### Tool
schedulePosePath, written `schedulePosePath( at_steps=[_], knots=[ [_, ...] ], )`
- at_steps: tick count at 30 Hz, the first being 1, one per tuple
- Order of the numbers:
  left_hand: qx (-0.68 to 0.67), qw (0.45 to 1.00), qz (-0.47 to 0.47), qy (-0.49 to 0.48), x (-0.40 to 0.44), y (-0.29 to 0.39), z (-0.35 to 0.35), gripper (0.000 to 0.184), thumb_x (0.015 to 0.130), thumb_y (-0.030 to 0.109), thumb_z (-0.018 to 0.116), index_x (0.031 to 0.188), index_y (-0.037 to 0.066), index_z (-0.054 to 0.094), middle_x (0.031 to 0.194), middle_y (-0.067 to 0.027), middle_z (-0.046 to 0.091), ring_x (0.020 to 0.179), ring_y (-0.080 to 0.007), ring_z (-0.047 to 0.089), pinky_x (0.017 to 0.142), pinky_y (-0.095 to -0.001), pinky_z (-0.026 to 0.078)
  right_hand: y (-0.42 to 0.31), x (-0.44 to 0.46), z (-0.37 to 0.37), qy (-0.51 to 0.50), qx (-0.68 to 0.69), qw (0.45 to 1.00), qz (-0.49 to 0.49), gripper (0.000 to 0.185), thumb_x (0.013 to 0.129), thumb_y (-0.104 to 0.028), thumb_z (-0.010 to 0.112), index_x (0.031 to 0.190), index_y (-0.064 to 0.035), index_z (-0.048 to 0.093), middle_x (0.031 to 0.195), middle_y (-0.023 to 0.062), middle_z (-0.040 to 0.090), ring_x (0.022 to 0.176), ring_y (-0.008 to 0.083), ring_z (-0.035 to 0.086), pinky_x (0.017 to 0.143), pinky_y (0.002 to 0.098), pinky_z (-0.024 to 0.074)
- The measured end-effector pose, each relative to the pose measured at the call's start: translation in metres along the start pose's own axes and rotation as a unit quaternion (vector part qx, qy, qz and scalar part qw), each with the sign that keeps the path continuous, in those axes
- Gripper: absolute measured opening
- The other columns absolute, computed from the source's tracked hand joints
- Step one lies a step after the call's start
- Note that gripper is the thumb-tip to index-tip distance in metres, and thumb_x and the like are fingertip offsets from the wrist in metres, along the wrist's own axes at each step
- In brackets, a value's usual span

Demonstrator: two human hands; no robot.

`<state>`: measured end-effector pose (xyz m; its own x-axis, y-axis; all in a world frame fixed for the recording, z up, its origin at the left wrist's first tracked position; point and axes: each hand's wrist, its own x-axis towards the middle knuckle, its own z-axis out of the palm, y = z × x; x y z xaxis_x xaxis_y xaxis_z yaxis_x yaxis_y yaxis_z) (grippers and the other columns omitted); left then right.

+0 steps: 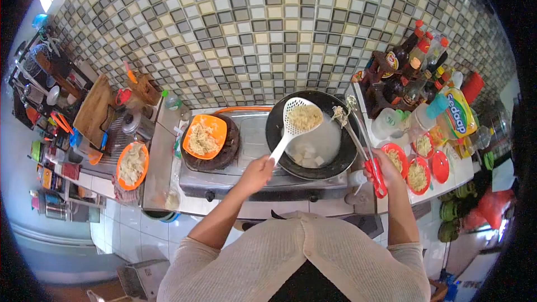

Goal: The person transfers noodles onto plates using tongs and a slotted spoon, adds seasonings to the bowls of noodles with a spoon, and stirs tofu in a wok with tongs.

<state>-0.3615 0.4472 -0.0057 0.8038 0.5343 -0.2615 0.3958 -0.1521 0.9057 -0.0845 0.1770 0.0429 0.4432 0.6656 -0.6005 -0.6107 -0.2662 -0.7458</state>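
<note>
My left hand (257,174) is wrapped round the handle of a white slotted skimmer (287,136). Its bowl carries a clump of noodles (305,117) above the black wok (273,126). Cloudy liquid (331,142) fills the wok, with several pale cubes (307,156) lying in it. Red-handled metal tongs (376,179) are gripped in my right hand (389,166). Bits of noodle cling to the tongs' tips, over the wok's right side. Left of the wok, an orange plate (221,126) of noodles rests on the other burner.
Another orange plate (146,163) with pale food stands further left, near a lidded metal pot (137,124). On the right are several red bowls (441,166), some holding noodles, a yellow packet (460,118) and bottles (398,56). A tiled wall (251,39) rises behind the stove (251,182).
</note>
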Motion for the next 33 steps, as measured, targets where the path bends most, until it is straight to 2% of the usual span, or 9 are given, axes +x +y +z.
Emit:
schedulePosePath(
  at_steps=[3, 9, 11, 12, 13, 15, 19, 26, 33],
  knots=[
    [0.065, 0.995, 0.053, 0.048, 0.009, -0.007, 0.044, 0.031, 0.1, 0.032, 0.042, 0.092, 0.005, 0.056, 0.058, -0.002, 0.052, 0.045, -0.0123, 0.05, 0.044, -0.0295, 0.041, -0.013, 0.018, -0.036, -0.039, -0.011, 0.999, 0.022, 0.04, 0.095, -0.046, 0.044, 0.087, -0.0084, 0.056, 0.063, 0.0051, 0.056, 0.046, 0.0165, 0.052, 0.038, 0.0277, 0.0397],
    [0.184, 0.972, 0.107, 0.098, 0.03, -0.008, 0.082, 0.029, 0.099, 0.029, 0.043, 0.096, 0.003, 0.056, 0.06, -0.0129, 0.057, 0.056, -0.0311, 0.06, 0.055, -0.0432, 0.046, -0.037, 0.043, -0.056, 0.001, -0.151, 0.988, 0.02, 0.041, 0.096, -0.046, 0.047, 0.099, -0.0066, 0.057, 0.07, 0.0057, 0.061, 0.05, 0.0138, 0.055, 0.044, 0.0276, 0.0441],
    [0.165, 0.981, 0.074, 0.075, 0.035, 0.001, 0.087, 0.03, 0.099, 0.03, 0.044, 0.098, 0.003, 0.057, 0.062, -0.0153, 0.06, 0.061, -0.0345, 0.062, 0.058, -0.0458, 0.047, -0.038, 0.061, -0.063, -0.035, -0.42, 0.901, -0.103, 0.046, 0.095, -0.046, 0.051, 0.11, -0.0032, 0.055, 0.077, 0.0079, 0.063, 0.056, 0.0149, 0.059, 0.05, 0.0297, 0.0477],
    [0.184, 0.979, 0.049, 0.077, 0.035, 0.01, 0.091, 0.032, 0.096, 0.032, 0.046, 0.1, 0.002, 0.056, 0.073, -0.0217, 0.061, 0.072, -0.0402, 0.062, 0.065, -0.049, 0.047, -0.038, 0.068, -0.066, -0.016, -0.55, 0.818, -0.17, 0.048, 0.094, -0.043, 0.054, 0.114, 0.0008, 0.053, 0.084, 0.0147, 0.065, 0.068, 0.0248, 0.066, 0.06, 0.0386, 0.0521],
    [0.202, 0.976, 0.023, 0.077, 0.033, 0.02, 0.095, 0.036, 0.094, 0.035, 0.049, 0.101, 0.001, 0.056, 0.084, -0.028, 0.063, 0.083, -0.0458, 0.062, 0.072, -0.0521, 0.047, -0.035, 0.076, -0.069, -0.016, -0.549, 0.818, -0.17, 0.048, 0.094, -0.043, 0.054, 0.114, 0.0008, 0.053, 0.084, 0.0147, 0.065, 0.068, 0.0248, 0.066, 0.06, 0.0386, 0.0521],
    [0.223, 0.97, 0.041, 0.082, 0.026, 0.044, 0.099, 0.036, 0.091, 0.034, 0.054, 0.105, 0.001, 0.055, 0.085, -0.0275, 0.064, 0.084, -0.0454, 0.062, 0.073, -0.0516, 0.048, -0.03, 0.087, -0.072, -0.012, -0.712, 0.65, -0.265, 0.043, 0.093, -0.038, 0.055, 0.113, -0.0002, 0.053, 0.09, 0.022, 0.065, 0.082, 0.0359, 0.066, 0.072, 0.0479, 0.0516],
    [0.269, 0.955, 0.071, 0.099, 0.029, 0.042, 0.106, 0.04, 0.081, 0.029, 0.065, 0.109, 0.003, 0.054, 0.086, -0.0243, 0.066, 0.083, -0.0429, 0.064, 0.074, -0.0512, 0.05, -0.027, 0.089, -0.03, -0.012, -0.745, 0.616, -0.256, 0.036, 0.09, -0.034, 0.058, 0.106, -0.0016, 0.054, 0.092, 0.0237, 0.065, 0.087, 0.0398, 0.064, 0.076, 0.0513, 0.0506],
    [0.335, 0.934, 0.069, 0.107, 0.026, 0.045, 0.097, 0.039, 0.083, 0.029, 0.063, 0.115, 0.008, 0.057, 0.082, -0.0219, 0.067, 0.076, -0.0418, 0.065, 0.07, -0.0505, 0.051, -0.023, 0.094, -0.007, -0.004, -0.805, 0.537, -0.25, 0.029, 0.088, -0.026, 0.06, 0.107, -0.0043, 0.056, 0.086, 0.0198, 0.067, 0.084, 0.0373, 0.066, 0.074, 0.0508, 0.0516],
    [0.348, 0.927, 0.059, 0.126, 0.017, 0.04, 0.091, 0.035, 0.084, 0.028, 0.064, 0.114, 0.011, 0.059, 0.082, -0.0202, 0.067, 0.076, -0.0389, 0.066, 0.068, -0.0489, 0.051, -0.018, 0.095, -0.01, 0.017, -0.792, 0.558, -0.245, 0.031, 0.086, -0.029, 0.061, 0.107, -0.0061, 0.058, 0.086, 0.0193, 0.067, 0.083, 0.0379, 0.065, 0.074, 0.0499, 0.0513]
  ],
)
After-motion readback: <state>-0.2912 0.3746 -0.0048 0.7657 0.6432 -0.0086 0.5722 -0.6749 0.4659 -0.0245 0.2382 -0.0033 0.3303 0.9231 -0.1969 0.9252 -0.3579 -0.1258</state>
